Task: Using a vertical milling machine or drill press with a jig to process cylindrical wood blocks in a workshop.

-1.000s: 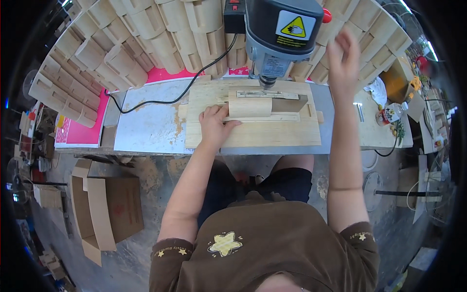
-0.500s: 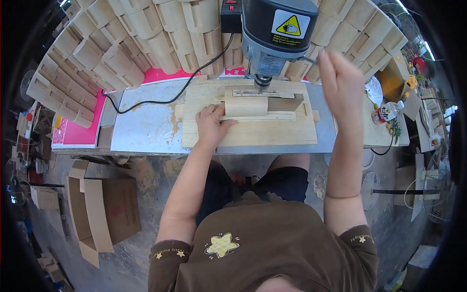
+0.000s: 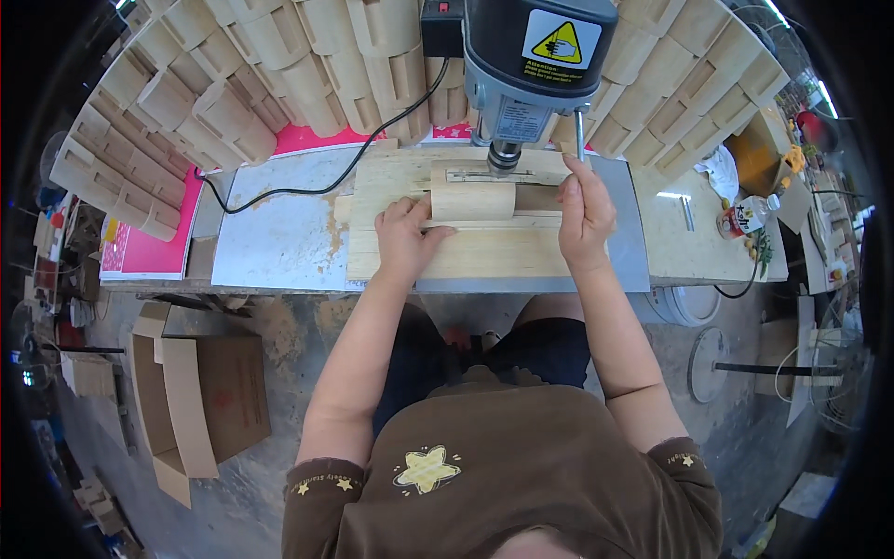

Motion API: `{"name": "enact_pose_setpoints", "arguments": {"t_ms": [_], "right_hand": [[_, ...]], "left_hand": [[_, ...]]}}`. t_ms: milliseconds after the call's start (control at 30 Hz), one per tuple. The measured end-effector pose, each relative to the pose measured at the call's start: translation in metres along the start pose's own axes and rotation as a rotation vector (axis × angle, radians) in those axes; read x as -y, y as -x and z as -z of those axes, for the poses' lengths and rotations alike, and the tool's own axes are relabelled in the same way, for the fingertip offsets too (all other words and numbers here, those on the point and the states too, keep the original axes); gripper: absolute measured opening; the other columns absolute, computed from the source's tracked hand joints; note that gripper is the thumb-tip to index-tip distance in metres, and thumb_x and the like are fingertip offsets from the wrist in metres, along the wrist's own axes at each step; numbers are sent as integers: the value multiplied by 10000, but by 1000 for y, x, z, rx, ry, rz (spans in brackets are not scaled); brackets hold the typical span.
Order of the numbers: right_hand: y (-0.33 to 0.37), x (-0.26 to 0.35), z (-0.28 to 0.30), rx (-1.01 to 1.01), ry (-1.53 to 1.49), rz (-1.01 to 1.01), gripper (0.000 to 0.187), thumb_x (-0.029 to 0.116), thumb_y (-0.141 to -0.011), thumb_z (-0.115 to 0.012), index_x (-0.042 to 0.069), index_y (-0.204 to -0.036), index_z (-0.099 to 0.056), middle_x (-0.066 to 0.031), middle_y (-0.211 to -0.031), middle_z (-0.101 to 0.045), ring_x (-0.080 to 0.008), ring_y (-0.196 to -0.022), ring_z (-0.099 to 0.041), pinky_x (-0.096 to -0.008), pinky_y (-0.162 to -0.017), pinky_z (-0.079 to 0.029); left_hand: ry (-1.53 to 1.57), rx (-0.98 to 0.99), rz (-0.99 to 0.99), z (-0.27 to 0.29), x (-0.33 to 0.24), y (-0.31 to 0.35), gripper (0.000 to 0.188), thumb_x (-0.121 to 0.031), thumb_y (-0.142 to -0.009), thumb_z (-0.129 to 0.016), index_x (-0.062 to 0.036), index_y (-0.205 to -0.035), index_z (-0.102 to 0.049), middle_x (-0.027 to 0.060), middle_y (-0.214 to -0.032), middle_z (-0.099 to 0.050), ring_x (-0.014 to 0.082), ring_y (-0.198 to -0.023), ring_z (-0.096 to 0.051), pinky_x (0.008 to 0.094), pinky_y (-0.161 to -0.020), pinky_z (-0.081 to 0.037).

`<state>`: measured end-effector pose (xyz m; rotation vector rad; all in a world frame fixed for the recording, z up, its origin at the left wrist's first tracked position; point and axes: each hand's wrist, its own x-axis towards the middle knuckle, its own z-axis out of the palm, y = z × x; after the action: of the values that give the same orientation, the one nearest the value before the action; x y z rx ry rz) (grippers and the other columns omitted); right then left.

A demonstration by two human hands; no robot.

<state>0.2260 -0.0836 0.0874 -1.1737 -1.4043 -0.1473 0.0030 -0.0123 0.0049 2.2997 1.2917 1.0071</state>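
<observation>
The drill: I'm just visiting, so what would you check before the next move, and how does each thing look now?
1. Left hand out from under the chuck: ok, it is at the left end of the rounded wood piece.
2. Right hand on the lever: ok, at its lower end.
3. Wood piece on the wooden board: ok, lying sideways.
4. Cord away from both hands: ok.
5. Bit lined up with the wood: cannot tell, too small to see.
6. Chuck spinning or stopped: cannot tell.
</observation>
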Motion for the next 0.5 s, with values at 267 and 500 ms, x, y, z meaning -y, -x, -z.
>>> {"name": "enact_pose_setpoints", "arguments": {"t_ms": [267,500], "right_hand": [[-110,57,35,36,230,-50,238,156,-878,-532,-16,-713,-522,-83,-589,-465,-157,-544,-446,-275,-535,-372],[-202,-6,4,29,517,-49,337,273,-852,-491,-35,-789,-613,-247,-747,-600,-382,-753,-601,-405,-665,-460]], "left_hand": [[-58,-93,-58,-6,-8,0,455,-256,-593,-785,-121,-1009,-661,21,-781,-555,236,-822,-535,405,-780,-358],[-18,-21,-49,-26,-33,-3,466,-285,-646,-753,-127,-1068,-635,32,-836,-548,251,-891,-512,405,-807,-343]]}}
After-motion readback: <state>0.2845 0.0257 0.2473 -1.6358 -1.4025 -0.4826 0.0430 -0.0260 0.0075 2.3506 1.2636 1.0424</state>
